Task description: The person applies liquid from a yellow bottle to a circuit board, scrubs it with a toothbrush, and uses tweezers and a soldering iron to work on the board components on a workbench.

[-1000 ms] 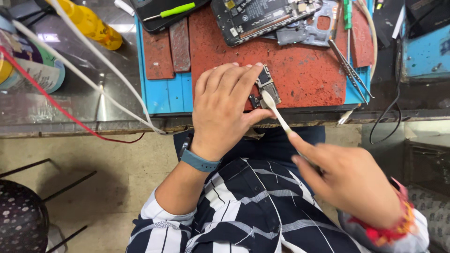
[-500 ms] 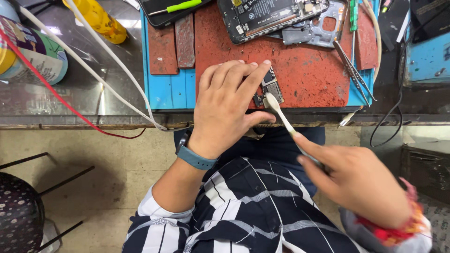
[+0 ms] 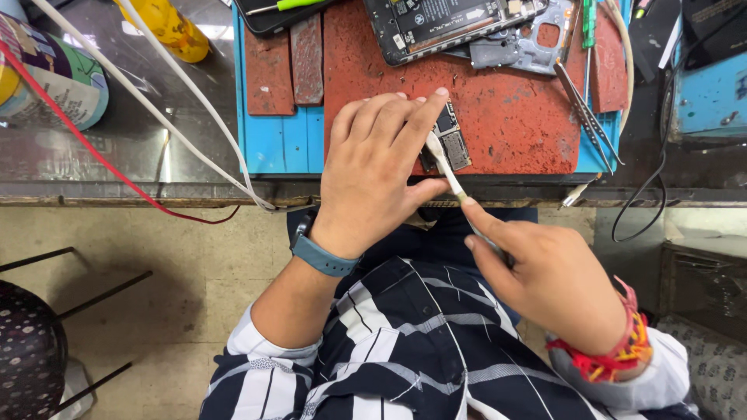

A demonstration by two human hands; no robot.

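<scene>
L hand [image 3: 373, 175] fingers pin small rectangular circuit board [image 3: 451, 140] on worn red mat [image 3: 513, 124]; R hand [image 3: 545, 276] fingers grip white brush [image 3: 445, 165].

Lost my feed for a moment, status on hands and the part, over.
Left hand pins small dark circuit board on red mat. Right hand holds white brush, bristles on board. Nothing in the way.

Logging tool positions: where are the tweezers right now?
In the head view, the tweezers lie on the red mat's right edge, below the phone frame, right of both hands.
</scene>
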